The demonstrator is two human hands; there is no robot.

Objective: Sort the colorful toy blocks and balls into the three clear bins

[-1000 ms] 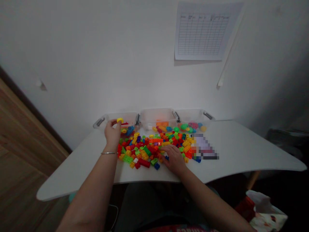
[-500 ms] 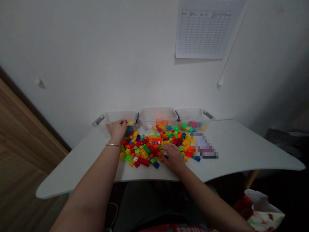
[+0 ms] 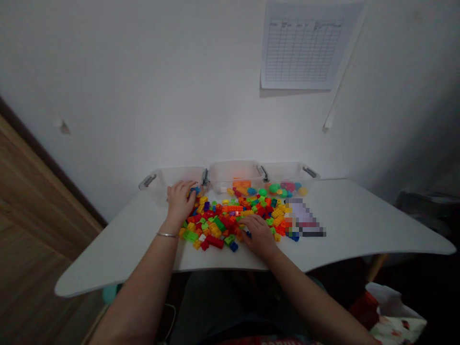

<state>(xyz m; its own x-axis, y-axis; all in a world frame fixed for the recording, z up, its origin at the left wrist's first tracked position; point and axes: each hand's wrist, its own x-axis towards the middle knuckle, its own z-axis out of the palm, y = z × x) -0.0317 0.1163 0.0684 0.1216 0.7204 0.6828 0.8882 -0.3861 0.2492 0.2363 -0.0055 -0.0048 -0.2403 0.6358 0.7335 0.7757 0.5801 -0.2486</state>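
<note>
A heap of colourful plastic building bricks (image 3: 215,227) lies on the white table in front of me. My left hand (image 3: 180,200) is at the front of the left clear plastic bin (image 3: 161,179), its fingers spread and no brick visible in them. Some blue and yellow pieces show just beyond its fingertips. My right hand (image 3: 258,235) rests low on the right part of the heap. Its fingers are slightly bent over the bricks, the thumb apart from them, and nothing shows in its grasp.
Beside the left bin stand a middle clear bin (image 3: 235,168) with orange, yellow and blue pieces and a right clear bin (image 3: 287,168) with rounded coloured pieces. A blurred-out flat object (image 3: 305,218) lies right of the heap. The white table (image 3: 359,215) meets the wall behind.
My left hand has drawn back slightly towards me from the left bin, and its pinched fingers have spread; the small red piece at its fingertips is gone. My right hand stays put.
</note>
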